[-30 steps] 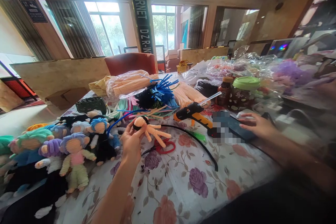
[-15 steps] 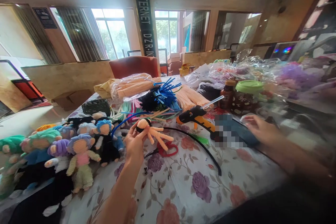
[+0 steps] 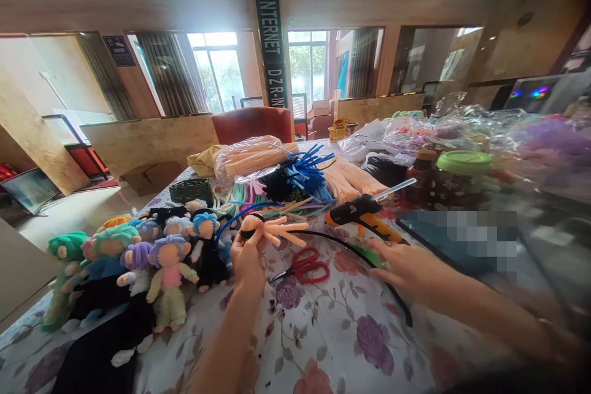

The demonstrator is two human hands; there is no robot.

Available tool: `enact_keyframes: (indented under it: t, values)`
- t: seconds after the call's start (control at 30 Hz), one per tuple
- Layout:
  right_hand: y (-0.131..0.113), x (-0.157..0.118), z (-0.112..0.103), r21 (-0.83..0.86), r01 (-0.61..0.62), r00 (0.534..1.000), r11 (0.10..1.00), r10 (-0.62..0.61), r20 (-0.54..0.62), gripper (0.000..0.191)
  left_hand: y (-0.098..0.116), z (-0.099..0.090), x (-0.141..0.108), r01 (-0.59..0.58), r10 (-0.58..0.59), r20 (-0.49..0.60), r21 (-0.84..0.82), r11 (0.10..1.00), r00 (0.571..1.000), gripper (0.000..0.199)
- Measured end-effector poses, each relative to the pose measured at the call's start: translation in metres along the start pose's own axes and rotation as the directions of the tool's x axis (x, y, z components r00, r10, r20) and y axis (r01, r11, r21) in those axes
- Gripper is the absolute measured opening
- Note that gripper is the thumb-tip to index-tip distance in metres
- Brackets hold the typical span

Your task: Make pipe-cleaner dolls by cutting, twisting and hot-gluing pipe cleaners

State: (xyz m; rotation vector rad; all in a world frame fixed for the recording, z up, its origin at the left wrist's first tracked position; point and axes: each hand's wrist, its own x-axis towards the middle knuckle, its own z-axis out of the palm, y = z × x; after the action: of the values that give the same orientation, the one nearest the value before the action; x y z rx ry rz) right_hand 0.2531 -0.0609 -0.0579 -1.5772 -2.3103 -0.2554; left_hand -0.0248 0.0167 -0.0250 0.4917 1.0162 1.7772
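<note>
My left hand (image 3: 249,255) is closed around a small peach doll (image 3: 277,231) of fuzzy pipe cleaners, its limbs pointing right and a black band around its head. My right hand (image 3: 399,265) holds nothing that I can see; its fingers stretch leftward, slightly blurred, over a long black pipe cleaner (image 3: 401,305) and a green scrap (image 3: 369,257). Just beyond that hand lies a black and orange glue gun (image 3: 357,212) with a clear glue stick in its back. Red-handled scissors (image 3: 311,266) rest on the tablecloth between my hands.
Finished dolls (image 3: 170,271) with coloured hair crowd the left side. Bundles of blue pipe cleaners (image 3: 305,169) and peach ones (image 3: 258,157) lie at the back. A green-lidded jar (image 3: 464,163) and a dark flat device (image 3: 429,237), partly pixelated, are on the right.
My right hand has left the dark device and moved left toward the glue gun and black pipe cleaner. The doll stays in my left hand, its limbs now pointing more level. The view has shifted.
</note>
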Motion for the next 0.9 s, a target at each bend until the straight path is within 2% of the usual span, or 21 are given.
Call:
enact_keyframes:
  t: [0.1,0.17,0.27,0.33,0.37,0.4,0.43,0.5,0.53,0.57,0.6,0.63,0.7,0.8,0.9]
  values:
    - [-0.002,0.013,0.021,0.016,0.056,0.996,0.998,-0.057,0.069,0.041,-0.001,-0.001,0.001,0.022,-0.022,0.015,-0.007,1.0,1.0,0.015]
    - [-0.008,0.023,0.021,0.009,0.03,0.993,1.0,-0.031,0.11,0.046,-0.001,-0.002,0.001,0.028,-0.028,0.03,0.011,1.0,0.999,0.018]
    - [-0.024,0.038,0.0,0.083,-0.043,0.992,0.996,0.033,0.122,0.041,-0.002,-0.003,0.001,0.018,-0.019,0.026,0.038,0.999,0.999,0.027]
    - [-0.031,0.047,-0.019,0.253,-0.126,0.988,0.959,0.099,0.118,0.036,-0.002,-0.002,0.0,0.019,-0.021,0.039,0.04,0.999,0.999,0.029]
    - [-0.034,0.051,-0.027,0.373,-0.167,0.984,0.913,0.129,0.123,0.033,-0.003,-0.002,-0.001,0.016,-0.018,0.051,0.037,0.999,0.999,0.031]
    - [-0.035,0.055,-0.032,0.5,-0.21,0.977,0.84,0.169,0.127,0.031,-0.003,-0.002,-0.002,0.016,-0.018,0.065,0.038,0.999,0.998,0.034]
    - [-0.035,0.06,-0.035,0.634,-0.252,0.967,0.731,0.209,0.143,0.031,-0.003,-0.001,-0.003,0.019,-0.022,0.082,0.037,0.999,0.996,0.037]
    - [-0.033,0.068,-0.035,0.846,-0.326,0.941,0.422,0.231,0.247,0.035,-0.004,0.0,-0.005,0.039,-0.042,0.126,0.027,0.999,0.991,0.041]
    - [-0.032,0.071,-0.032,0.902,-0.338,0.936,0.267,0.192,0.294,0.038,-0.005,0.0,-0.006,0.055,-0.057,0.154,0.018,0.998,0.986,0.041]
    - [-0.032,0.075,-0.03,0.929,-0.34,0.937,0.148,0.141,0.321,0.041,-0.005,0.001,-0.007,0.071,-0.071,0.184,0.01,0.997,0.98,0.041]
    - [-0.033,0.078,-0.027,0.94,-0.332,0.941,0.08,0.1,0.324,0.042,-0.006,0.001,-0.008,0.082,-0.08,0.213,0.003,0.997,0.974,0.041]
    - [-0.035,0.081,-0.024,0.947,-0.316,0.947,0.062,0.075,0.311,0.044,-0.006,0.002,-0.009,0.088,-0.085,0.239,-0.001,0.996,0.967,0.04]
    - [-0.042,0.087,-0.021,0.957,-0.255,0.965,0.141,0.093,0.243,0.045,-0.006,0.003,-0.011,0.091,-0.09,0.294,0.009,0.996,0.951,0.038]
    - [-0.054,0.096,-0.015,0.925,-0.096,0.986,0.367,0.162,0.038,0.036,-0.007,0.003,-0.013,0.082,-0.083,0.384,0.017,0.996,0.92,0.038]
    - [-0.063,0.103,-0.005,0.797,-0.048,0.962,0.602,0.244,-0.126,0.023,-0.009,0.003,-0.015,0.044,-0.051,0.445,0.025,0.999,0.894,0.046]
